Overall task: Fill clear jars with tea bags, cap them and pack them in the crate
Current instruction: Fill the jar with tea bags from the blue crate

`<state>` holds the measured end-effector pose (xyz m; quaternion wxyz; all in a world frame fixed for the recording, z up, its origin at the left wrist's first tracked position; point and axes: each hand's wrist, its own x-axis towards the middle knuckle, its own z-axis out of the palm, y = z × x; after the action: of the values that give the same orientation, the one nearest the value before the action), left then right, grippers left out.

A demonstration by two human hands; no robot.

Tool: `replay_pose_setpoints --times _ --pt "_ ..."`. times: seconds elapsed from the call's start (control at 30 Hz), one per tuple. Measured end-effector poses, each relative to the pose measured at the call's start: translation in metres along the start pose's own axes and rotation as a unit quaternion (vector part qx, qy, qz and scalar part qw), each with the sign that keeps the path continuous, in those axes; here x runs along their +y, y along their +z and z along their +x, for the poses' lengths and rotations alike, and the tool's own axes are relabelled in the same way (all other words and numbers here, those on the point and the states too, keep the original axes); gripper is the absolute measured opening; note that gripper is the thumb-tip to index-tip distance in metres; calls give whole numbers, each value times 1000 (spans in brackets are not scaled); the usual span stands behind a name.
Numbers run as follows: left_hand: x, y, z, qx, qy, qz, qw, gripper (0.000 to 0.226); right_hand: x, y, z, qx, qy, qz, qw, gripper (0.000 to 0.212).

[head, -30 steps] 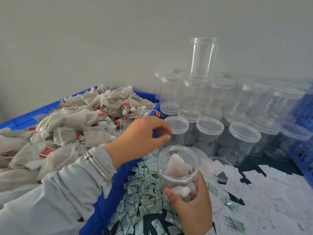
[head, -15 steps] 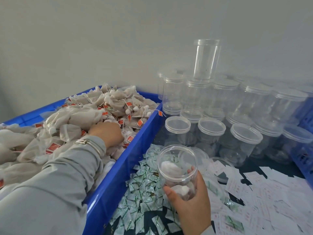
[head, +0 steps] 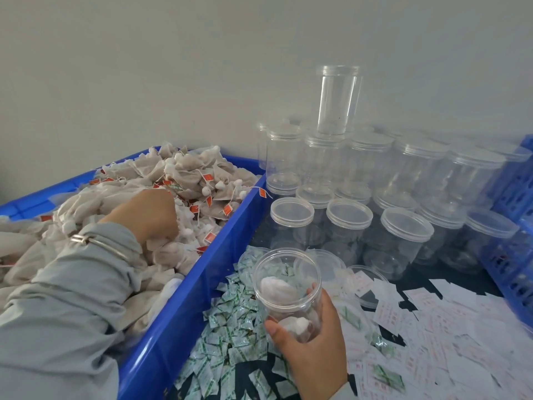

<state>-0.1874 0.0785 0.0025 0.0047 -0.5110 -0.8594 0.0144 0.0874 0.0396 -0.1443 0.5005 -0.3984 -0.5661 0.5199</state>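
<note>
Head view, the only one I have. I take the blue bin (head: 184, 298) as my landmark: it fills the left of the picture, heaped with tea bags (head: 187, 180) carrying small red tags. My left hand (head: 147, 215) reaches into that heap, knuckles up. Its fingertips are buried among the bags, so I cannot tell whether they have closed on one.

Just right of the bin's near wall, my right hand (head: 314, 342) is wrapped round an open clear jar (head: 287, 287), thumb across its front. The jar is tilted towards the bin and holds a few bags low inside.

To do this step well, I judge I should lift one bag clear of tangled strings, keep the jar mouth near the bin's wall, and drop the bag straight in.

Right of the bin and further back, capped jars (head: 349, 223) stand in stacked rows. A blue crate (head: 516, 197) is cut off at the right edge. Small sachets (head: 230, 321) and paper slips (head: 432, 336) litter the surface; their print is unreadable.
</note>
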Motion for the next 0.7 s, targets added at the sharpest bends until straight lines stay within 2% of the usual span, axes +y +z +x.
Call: replay_pose_setpoints --times 0.1,0.2,0.33,0.4,0.47,0.53,0.57,0.63,0.7 --pt "0 0 4 0 -4 -18 1000 6 -2 1 -1 -2 2 -7 1000 100" --pt "0 2 10 34 -9 -29 999 19 -3 1 -3 2 11 -1 1000 106" --pt "4 -7 8 66 -12 -18 998 19 -3 2 -3 5 13 -1 1000 103" --pt "8 -11 4 127 -4 -67 990 21 -3 2 -3 4 11 0 1000 100" --pt "13 -16 -6 198 12 -206 958 33 -2 2 -2 -1 11 -4 1000 100" --pt "23 -20 -14 197 39 -370 907 37 -2 2 -2 -5 11 2 1000 102" --pt "32 -21 -20 166 54 -444 879 34 -3 3 -2 -7 10 5 1000 104" --pt "54 -20 -35 71 92 -588 800 18 -4 5 -3 -11 8 3 1000 108" --pt "74 -15 -48 4 133 -651 748 8 -4 4 -3 -12 7 1 1000 111"
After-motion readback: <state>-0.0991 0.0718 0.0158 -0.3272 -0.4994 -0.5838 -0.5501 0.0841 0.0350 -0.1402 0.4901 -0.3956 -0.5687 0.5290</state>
